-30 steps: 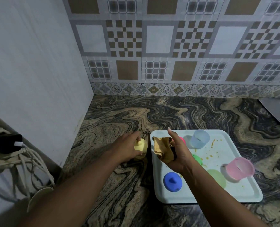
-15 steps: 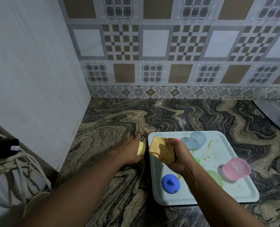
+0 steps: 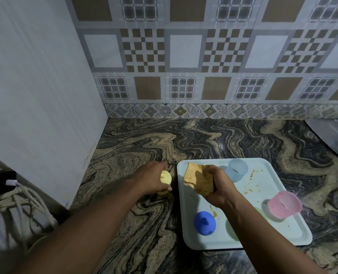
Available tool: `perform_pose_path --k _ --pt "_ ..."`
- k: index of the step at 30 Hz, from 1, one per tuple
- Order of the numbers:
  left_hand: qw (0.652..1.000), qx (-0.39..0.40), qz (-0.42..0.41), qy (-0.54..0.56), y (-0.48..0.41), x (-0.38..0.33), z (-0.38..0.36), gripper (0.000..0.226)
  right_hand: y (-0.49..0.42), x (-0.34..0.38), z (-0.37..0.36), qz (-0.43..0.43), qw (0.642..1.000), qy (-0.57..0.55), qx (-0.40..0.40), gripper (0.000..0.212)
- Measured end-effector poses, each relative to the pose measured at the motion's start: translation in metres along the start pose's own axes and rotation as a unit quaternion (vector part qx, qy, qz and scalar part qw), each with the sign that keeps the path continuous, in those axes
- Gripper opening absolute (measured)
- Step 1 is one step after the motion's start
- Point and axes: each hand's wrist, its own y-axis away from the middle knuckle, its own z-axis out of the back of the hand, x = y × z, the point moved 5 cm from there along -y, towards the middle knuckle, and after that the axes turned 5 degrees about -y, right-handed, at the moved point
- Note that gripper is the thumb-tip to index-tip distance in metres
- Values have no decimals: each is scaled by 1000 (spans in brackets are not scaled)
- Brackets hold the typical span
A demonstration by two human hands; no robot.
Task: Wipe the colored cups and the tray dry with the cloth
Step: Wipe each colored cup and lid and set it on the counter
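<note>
My left hand (image 3: 151, 179) grips a yellow cup (image 3: 165, 177) standing on the counter just left of the tray. Over the tray's left part my right hand (image 3: 216, 187) holds a bunched tan cloth (image 3: 198, 180). The pale blue tray (image 3: 267, 186) carries orange smears and several cups: a light blue cup (image 3: 236, 170) at the back, a pink cup (image 3: 283, 203) at the right, a dark blue upside-down cup (image 3: 204, 223) at the front left. A green cup (image 3: 262, 214) shows partly behind my right forearm.
The marbled stone counter (image 3: 213, 139) runs back to a tiled wall. A white panel (image 3: 35, 95) closes the left side. Ropes and a black object (image 3: 0, 181) hang at the far left. A metal sheet (image 3: 334, 137) lies at the right edge.
The left hand has closed further over the yellow cup. The right hand with the cloth has tightened into a fist over the tray; its raised finger has folded down.
</note>
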Motion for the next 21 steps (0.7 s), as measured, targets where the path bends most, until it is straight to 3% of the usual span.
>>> perform_pose_path --k 5,9,13,16,21 --pt "1000 12 12 22 -2 3 -5 76 3 1 -3 1 1000 -9 11 32" --pt "999 21 6 40 -9 -10 7 91 8 22 12 20 999 -49 -4 26" --pt "997 -36 -64 39 -29 -50 26 68 19 61 38 66 993 -95 -10 27" --pt "992 -35 -113 36 -48 -95 22 49 36 92 63 101 984 -148 -17 23" --pt "982 -3 -191 9 -72 -175 -2 46 49 118 108 138 981 -128 -47 11"
